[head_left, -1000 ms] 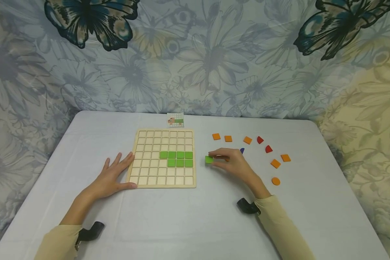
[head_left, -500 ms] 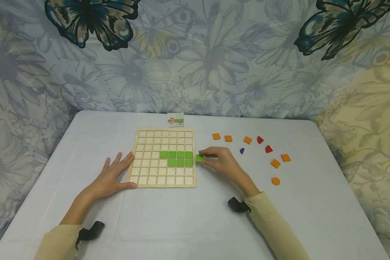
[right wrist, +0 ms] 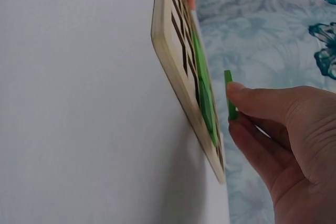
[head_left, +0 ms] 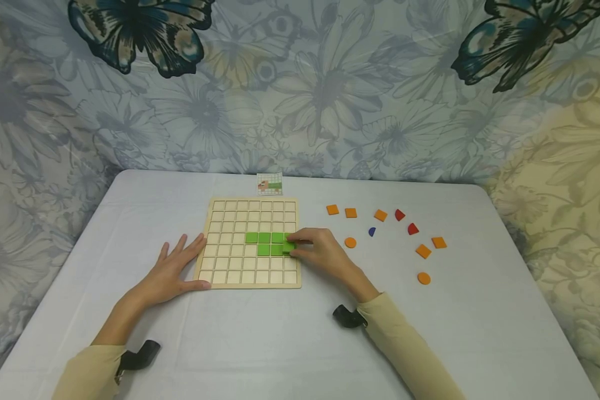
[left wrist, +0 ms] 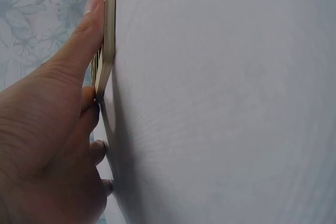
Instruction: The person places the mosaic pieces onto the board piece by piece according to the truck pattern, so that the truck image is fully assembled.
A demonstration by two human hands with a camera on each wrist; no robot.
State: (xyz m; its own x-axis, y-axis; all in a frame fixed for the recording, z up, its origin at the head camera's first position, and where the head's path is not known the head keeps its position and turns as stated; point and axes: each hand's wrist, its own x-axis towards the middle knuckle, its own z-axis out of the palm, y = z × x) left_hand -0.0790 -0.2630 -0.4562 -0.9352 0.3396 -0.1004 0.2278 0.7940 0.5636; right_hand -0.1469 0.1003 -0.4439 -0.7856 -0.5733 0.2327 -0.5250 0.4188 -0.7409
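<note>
A wooden grid board lies flat on the table, with several green square tiles set in two rows toward its right side. My right hand pinches one more green square tile between thumb and fingers. In the right wrist view that tile is held just above the board, apart from it. My left hand rests at the board's left edge, fingers spread straight, and its thumb lies on the near left corner.
Right of the board lie several orange squares, orange discs, two red quarter-round pieces and a blue half-round piece. A small picture card lies behind the board. A patterned cloth wall rises beyond the white table.
My right hand has carried the green tile leftward from the table beside the board to over the board's right columns, uncovering an orange disc. The left hand stays put.
</note>
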